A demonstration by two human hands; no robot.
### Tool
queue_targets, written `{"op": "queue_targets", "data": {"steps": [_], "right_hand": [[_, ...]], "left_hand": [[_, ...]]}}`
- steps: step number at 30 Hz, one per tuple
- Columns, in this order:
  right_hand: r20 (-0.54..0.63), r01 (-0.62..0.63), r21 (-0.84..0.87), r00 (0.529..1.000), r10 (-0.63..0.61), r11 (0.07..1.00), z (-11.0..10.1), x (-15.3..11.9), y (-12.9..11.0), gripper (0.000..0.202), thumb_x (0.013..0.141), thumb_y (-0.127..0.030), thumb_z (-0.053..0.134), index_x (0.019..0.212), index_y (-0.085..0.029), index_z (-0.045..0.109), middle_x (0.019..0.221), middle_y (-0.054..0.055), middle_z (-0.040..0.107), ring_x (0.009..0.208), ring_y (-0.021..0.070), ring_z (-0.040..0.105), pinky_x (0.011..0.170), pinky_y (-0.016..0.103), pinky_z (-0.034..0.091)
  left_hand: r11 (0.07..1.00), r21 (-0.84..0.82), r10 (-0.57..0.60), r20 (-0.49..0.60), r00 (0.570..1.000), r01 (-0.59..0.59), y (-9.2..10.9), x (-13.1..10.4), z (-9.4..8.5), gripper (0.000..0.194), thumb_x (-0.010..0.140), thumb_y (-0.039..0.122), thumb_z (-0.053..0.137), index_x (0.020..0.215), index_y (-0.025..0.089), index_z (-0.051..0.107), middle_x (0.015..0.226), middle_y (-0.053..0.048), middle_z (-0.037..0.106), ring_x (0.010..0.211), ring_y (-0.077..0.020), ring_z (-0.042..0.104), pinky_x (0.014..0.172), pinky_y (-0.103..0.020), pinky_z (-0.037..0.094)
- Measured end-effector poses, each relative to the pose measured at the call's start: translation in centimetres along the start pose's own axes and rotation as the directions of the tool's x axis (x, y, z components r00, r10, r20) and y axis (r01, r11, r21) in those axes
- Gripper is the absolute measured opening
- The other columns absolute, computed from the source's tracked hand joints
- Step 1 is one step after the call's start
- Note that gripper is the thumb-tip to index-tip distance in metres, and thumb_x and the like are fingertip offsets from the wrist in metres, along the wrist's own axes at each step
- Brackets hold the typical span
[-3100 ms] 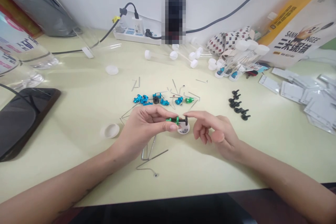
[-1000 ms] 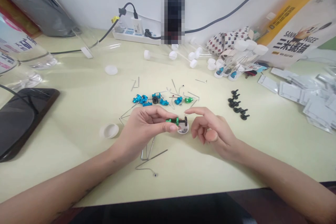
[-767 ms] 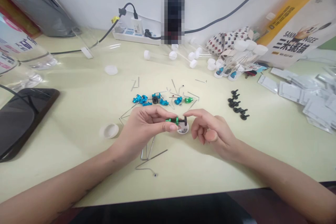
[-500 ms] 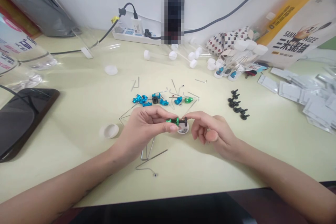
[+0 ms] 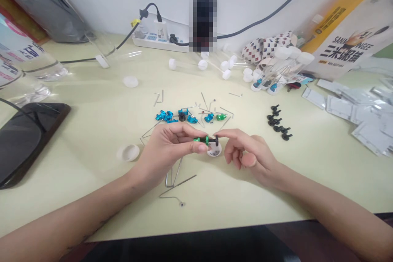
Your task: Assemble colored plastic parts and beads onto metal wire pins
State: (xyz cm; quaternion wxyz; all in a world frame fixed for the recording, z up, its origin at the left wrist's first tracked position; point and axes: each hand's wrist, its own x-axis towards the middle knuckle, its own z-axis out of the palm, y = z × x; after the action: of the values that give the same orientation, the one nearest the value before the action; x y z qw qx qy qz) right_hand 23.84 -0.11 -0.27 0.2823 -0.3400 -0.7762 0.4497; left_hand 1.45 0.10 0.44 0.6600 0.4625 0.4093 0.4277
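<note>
My left hand (image 5: 167, 143) pinches a small green metal fitting (image 5: 207, 141) between thumb and fingertips. Out of its right end sticks a black thumbscrew (image 5: 217, 141), its round flat head facing right. My right hand (image 5: 250, 151) is open, with the index fingertip at the edge of that head, the thumb apart and the other fingers loosely curled. Below the screw, partly covered, is a small white cup (image 5: 214, 150) holding tiny metal pieces. Beyond my hands lie several blue metal fittings (image 5: 192, 119), another green fitting (image 5: 221, 117) and a black knob-like piece (image 5: 182, 116).
Bent metal rods (image 5: 176, 186) lie near my left wrist. Several black thumbscrews (image 5: 278, 123) are grouped at the right, with white cards (image 5: 367, 110) beyond. Capped clear tubes (image 5: 215, 63) and a power strip (image 5: 159, 41) line the wall. A black pad (image 5: 27, 143) sits left.
Both hands stay almost still, the left one around the green fitting and my right index fingertip at the thumbscrew's head. The whole view shifts very slightly.
</note>
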Motion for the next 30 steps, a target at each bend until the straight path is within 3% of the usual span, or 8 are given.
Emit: {"op": "queue_targets", "data": {"steps": [30], "right_hand": [[-0.023,0.018,0.007,1.000,-0.018,1.000,-0.07,0.04,-0.08,0.071,0.083,-0.070,0.026,0.128,-0.018,0.043,0.069,0.000,0.055,0.053,0.0092,0.047,0.053,0.021,0.040]], "left_hand": [[1.000,0.019,0.005,0.002,1.000,-0.005,-0.06,0.05,0.01,0.014,0.069,0.011,0.074,0.081,0.018,0.071,0.074,0.001,0.074,0.071,-0.0114,0.069,0.070,-0.017,0.055]]}}
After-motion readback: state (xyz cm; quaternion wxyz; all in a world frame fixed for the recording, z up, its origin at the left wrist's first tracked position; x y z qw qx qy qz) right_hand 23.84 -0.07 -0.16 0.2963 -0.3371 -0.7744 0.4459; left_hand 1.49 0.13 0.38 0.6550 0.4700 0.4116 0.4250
